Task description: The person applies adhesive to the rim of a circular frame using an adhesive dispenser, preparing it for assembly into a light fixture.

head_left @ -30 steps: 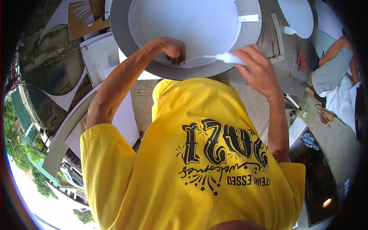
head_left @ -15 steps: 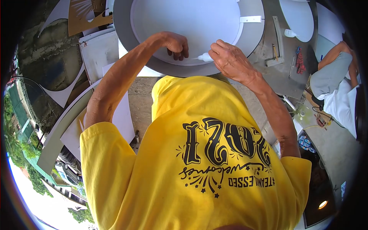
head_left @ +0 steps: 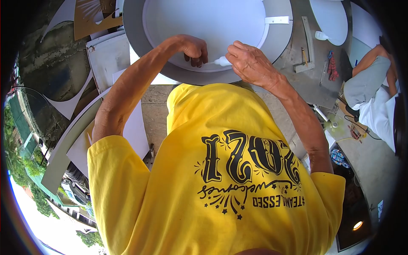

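Observation:
My right hand [head_left: 251, 63] is closed around a small white squeeze bottle [head_left: 222, 61] with a thin nozzle. The nozzle points left, its tip close to the fingers of my left hand [head_left: 194, 50]. Those fingers are curled downward near the inner rim; whether they pinch something is hidden. Both hands are over the near side of a large round piece with a wide grey ring [head_left: 187, 75] and a pale, recessed middle [head_left: 204, 21]. A short white strip [head_left: 277, 20] lies across the ring at the right.
To the right, a grey work surface [head_left: 293, 85] holds an L-shaped square [head_left: 307, 46], a red-and-black glove [head_left: 332, 70] and a white oval panel [head_left: 329, 19] with another white bottle [head_left: 321, 35]. A person in grey shorts [head_left: 367, 80] sits beyond. White panels [head_left: 108, 59] lean at left.
My right hand and the bottle have shifted slightly left, bringing the nozzle tip nearer my left fingers. My left hand has hardly moved.

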A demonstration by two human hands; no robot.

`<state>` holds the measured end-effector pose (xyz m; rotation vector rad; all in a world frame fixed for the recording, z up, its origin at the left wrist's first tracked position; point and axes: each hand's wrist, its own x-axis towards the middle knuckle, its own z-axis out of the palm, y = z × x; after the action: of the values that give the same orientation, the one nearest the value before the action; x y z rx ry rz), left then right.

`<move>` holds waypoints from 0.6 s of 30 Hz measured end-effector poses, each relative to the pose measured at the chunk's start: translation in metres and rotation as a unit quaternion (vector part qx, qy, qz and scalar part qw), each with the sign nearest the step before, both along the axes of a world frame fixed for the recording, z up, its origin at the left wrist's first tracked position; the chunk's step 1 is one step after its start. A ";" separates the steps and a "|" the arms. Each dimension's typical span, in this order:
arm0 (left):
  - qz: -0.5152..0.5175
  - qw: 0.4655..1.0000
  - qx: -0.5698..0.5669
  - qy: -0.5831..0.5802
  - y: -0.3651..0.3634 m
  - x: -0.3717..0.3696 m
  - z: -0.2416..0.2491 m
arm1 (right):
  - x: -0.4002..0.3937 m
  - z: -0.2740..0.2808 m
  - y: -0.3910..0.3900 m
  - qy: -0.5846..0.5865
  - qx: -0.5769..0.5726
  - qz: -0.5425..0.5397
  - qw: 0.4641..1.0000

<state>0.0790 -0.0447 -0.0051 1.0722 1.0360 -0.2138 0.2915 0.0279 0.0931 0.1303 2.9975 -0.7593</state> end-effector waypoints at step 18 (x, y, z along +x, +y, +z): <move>-0.017 1.000 -0.012 0.000 0.000 0.000 0.001 | 0.004 -0.006 0.003 -0.037 0.023 0.039 0.998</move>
<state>0.0787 -0.0446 -0.0038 1.0683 1.0126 -0.2528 0.2950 0.0313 0.0876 0.0403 2.9317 -0.6643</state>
